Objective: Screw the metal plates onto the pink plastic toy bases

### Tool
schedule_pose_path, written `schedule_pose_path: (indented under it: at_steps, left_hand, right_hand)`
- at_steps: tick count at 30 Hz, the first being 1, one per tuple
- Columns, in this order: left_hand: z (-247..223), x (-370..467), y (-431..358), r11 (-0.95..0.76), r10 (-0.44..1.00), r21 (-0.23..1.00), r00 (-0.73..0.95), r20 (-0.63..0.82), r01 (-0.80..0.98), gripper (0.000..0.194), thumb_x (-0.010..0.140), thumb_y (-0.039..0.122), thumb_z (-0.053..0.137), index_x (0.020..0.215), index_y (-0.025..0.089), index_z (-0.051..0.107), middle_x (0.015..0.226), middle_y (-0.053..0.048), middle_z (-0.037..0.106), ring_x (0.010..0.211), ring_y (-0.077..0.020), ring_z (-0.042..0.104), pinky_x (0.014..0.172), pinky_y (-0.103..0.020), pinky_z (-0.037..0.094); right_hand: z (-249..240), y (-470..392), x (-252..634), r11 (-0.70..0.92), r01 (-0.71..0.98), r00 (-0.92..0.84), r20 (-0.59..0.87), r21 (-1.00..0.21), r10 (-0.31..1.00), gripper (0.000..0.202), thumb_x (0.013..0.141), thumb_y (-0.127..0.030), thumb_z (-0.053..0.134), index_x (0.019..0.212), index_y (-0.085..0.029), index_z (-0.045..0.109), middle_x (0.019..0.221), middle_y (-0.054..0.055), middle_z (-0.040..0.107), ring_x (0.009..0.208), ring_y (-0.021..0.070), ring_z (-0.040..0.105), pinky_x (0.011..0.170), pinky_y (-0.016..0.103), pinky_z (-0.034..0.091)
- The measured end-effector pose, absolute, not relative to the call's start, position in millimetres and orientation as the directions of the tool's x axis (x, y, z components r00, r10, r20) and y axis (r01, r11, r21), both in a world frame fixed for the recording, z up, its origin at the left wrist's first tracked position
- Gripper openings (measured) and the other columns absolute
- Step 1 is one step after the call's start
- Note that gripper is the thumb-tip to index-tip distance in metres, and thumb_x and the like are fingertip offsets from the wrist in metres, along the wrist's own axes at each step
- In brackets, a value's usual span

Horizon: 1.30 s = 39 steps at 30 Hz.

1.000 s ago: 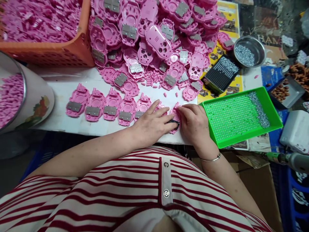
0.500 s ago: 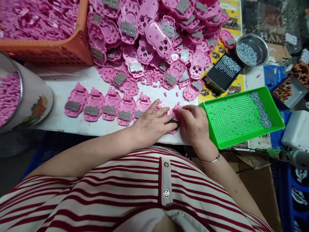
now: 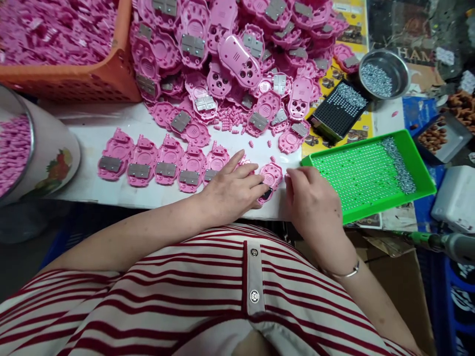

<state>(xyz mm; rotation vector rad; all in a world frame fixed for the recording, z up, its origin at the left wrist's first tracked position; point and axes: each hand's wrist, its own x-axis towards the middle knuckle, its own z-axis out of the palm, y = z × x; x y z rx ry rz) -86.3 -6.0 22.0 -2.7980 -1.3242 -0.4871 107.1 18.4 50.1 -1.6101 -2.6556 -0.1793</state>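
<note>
A white worktable (image 3: 92,133) stands over a dim grey floor (image 3: 22,247).

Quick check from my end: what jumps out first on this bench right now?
A big heap of pink shells fills the far middle, with a row of shells lined up near the front edge. The left hand presses the nearest shell; the right hand sits beside the bright green tray.
</note>
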Motion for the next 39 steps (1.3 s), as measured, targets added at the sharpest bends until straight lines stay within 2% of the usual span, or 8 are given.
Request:
schedule_pose_path:
  at_steps: [3, 8, 13, 18, 22, 25, 28, 39]
  left_hand:
    - [22, -86, -8, -0.647, 0.749, 0.118, 0.599, 0.285, 0.753, 0.030, 0.089, 0.035, 0.071, 0.113, 0.019, 0.070, 0.111, -0.003, 0.075, 0.115, -0.0278, 0.062, 0.116, -0.059, 0.036]
    - [22, -86, -9, -0.644, 0.749, 0.115, 0.593, 0.295, 0.756, 0.030, 0.087, 0.036, 0.073, 0.112, 0.019, 0.071, 0.110, -0.002, 0.076, 0.112, -0.0280, 0.063, 0.113, -0.060, 0.038]
    - [21, -87, -9, -0.642, 0.748, 0.107, 0.589, 0.306, 0.759, 0.028, 0.090, 0.036, 0.071, 0.113, 0.021, 0.071, 0.111, -0.002, 0.076, 0.113, -0.0280, 0.063, 0.114, -0.062, 0.037]
    - [19, -88, -10, -0.643, 0.742, 0.095, 0.588, 0.321, 0.760, 0.029, 0.090, 0.037, 0.071, 0.113, 0.020, 0.071, 0.111, -0.002, 0.075, 0.114, -0.0284, 0.063, 0.115, -0.062, 0.037]
    - [18, -89, -10, -0.644, 0.742, 0.099, 0.589, 0.321, 0.758, 0.028, 0.090, 0.037, 0.071, 0.113, 0.021, 0.071, 0.111, -0.002, 0.075, 0.115, -0.0287, 0.064, 0.113, -0.062, 0.040]
    - [18, -89, -10, -0.648, 0.738, 0.098, 0.591, 0.325, 0.755, 0.028, 0.090, 0.036, 0.071, 0.113, 0.021, 0.071, 0.111, -0.001, 0.075, 0.115, -0.0286, 0.064, 0.113, -0.062, 0.040]
    - [18, -89, -10, -0.648, 0.738, 0.101, 0.590, 0.327, 0.754, 0.028, 0.089, 0.037, 0.071, 0.113, 0.021, 0.071, 0.111, -0.001, 0.076, 0.115, -0.0283, 0.064, 0.113, -0.061, 0.040]
    - [18, -89, -9, -0.631, 0.760, 0.127, 0.577, 0.300, 0.765, 0.026, 0.089, 0.038, 0.071, 0.110, 0.022, 0.072, 0.110, -0.002, 0.076, 0.112, -0.0275, 0.063, 0.114, -0.063, 0.036]
  right_hand:
    - [62, 52, 95, 0.559, 0.829, -0.559, 0.004, -0.005, 0.829, 0.032, 0.095, -0.016, 0.043, 0.113, -0.018, 0.068, 0.099, 0.011, 0.069, 0.082, 0.0209, 0.059, 0.068, 0.032, 0.033]
    - [61, 98, 79, 0.644, 0.764, -0.630, -0.258, -0.038, 0.733, 0.029, 0.087, -0.013, 0.049, 0.100, -0.019, 0.074, 0.090, 0.010, 0.070, 0.076, 0.0187, 0.055, 0.066, 0.032, 0.027]
    - [50, 108, 78, 0.631, 0.770, -0.631, -0.260, -0.097, 0.731, 0.026, 0.085, -0.013, 0.049, 0.097, -0.015, 0.072, 0.092, 0.011, 0.070, 0.080, 0.0184, 0.055, 0.068, 0.031, 0.031]
    - [56, 106, 83, 0.399, 0.809, -0.513, -0.187, -0.432, 0.838, 0.019, 0.081, -0.017, 0.061, 0.096, -0.016, 0.072, 0.082, 0.005, 0.070, 0.067, 0.0136, 0.055, 0.067, 0.030, 0.039]
    - [64, 107, 81, 0.136, 0.796, -0.412, -0.363, -0.590, 0.836, 0.007, 0.079, -0.020, 0.066, 0.077, -0.016, 0.071, 0.055, -0.001, 0.058, 0.048, 0.0105, 0.048, 0.056, 0.029, 0.039]
    - [66, 110, 76, 0.058, 0.830, -0.359, -0.451, -0.555, 0.817, 0.016, 0.078, -0.022, 0.069, 0.064, -0.016, 0.067, 0.045, -0.003, 0.048, 0.043, 0.0085, 0.041, 0.052, 0.028, 0.035]
    - [67, 112, 70, 0.122, 0.871, -0.347, -0.419, -0.476, 0.839, 0.020, 0.077, -0.022, 0.072, 0.060, -0.015, 0.064, 0.047, -0.003, 0.047, 0.048, 0.0087, 0.043, 0.055, 0.028, 0.037]
    - [62, 109, 62, 0.296, 0.940, -0.340, -0.435, -0.168, 0.834, 0.015, 0.082, -0.027, 0.067, 0.074, -0.016, 0.068, 0.054, 0.004, 0.059, 0.060, 0.0170, 0.056, 0.067, 0.032, 0.045]
